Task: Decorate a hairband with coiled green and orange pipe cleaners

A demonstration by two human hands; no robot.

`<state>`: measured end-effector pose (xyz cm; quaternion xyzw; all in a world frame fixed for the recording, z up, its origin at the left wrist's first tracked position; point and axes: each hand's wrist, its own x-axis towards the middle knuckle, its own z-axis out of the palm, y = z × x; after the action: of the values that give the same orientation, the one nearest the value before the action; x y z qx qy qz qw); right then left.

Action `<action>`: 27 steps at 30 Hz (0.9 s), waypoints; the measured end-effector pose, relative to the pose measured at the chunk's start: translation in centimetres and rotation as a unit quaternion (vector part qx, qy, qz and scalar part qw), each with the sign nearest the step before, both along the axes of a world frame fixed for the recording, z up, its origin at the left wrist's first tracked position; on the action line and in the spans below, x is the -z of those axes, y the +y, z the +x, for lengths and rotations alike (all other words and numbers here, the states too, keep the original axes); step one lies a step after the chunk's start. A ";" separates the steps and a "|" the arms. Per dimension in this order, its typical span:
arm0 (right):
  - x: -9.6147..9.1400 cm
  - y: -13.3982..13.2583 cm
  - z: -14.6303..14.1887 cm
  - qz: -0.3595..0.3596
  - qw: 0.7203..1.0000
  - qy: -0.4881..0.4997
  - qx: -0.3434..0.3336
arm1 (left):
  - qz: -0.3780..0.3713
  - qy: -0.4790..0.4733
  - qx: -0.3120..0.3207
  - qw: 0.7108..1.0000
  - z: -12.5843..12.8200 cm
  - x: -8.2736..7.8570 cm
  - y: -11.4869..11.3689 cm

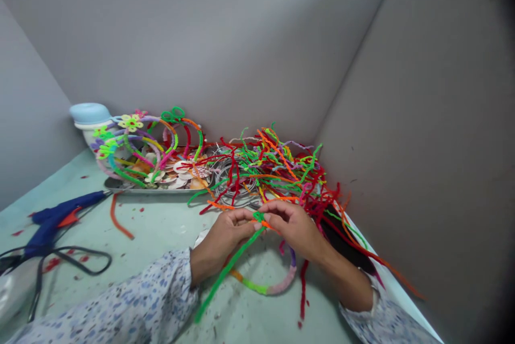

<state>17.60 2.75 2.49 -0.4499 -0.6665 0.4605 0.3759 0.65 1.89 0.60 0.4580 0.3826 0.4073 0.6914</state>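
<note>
My left hand (225,236) and my right hand (295,226) meet over the table, fingers pinched together on a green pipe cleaner (225,274). Its free end trails down toward me. Where the fingers meet, the green strand wraps an orange bit on a hairband (267,285) covered in orange, green, pink and purple fuzz, which curves below my right hand. A big tangled heap of red, green, orange and yellow pipe cleaners (277,172) lies just beyond my hands.
A metal tray (120,185) at the back left holds several finished wrapped hairbands (137,143) and shells. A blue glue gun (56,218) with a black cord lies at left. A pale blue lidded container (90,116) stands in the corner. Grey walls enclose the table.
</note>
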 end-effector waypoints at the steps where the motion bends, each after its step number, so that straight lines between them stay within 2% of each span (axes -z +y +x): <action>1: 0.3 0.0 0.0 0.008 1.000 0.002 0.003 | 0.002 0.004 -0.004 1.000 0.0 0.2 0.0; 6: 1.2 0.2 -0.2 0.007 1.000 0.014 0.015 | -0.001 0.009 -0.008 1.000 -0.2 0.7 0.3; 15: 0.9 -0.5 -0.6 0.014 0.999 -0.003 0.030 | 0.000 0.016 -0.017 1.000 -0.5 0.1 0.2; 20: 1.0 -0.8 -1.0 0.024 0.998 0.003 0.055 | 0.000 0.017 0.010 1.000 -0.6 0.4 0.5; 27: 0.2 -0.6 -0.8 -0.019 0.999 0.002 0.033 | 0.018 0.012 -0.006 1.000 -0.7 0.3 0.3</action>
<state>16.83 2.14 2.34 -0.4779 -0.6416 0.4614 0.3835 -0.06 2.17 0.28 0.4728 0.3859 0.4126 0.6763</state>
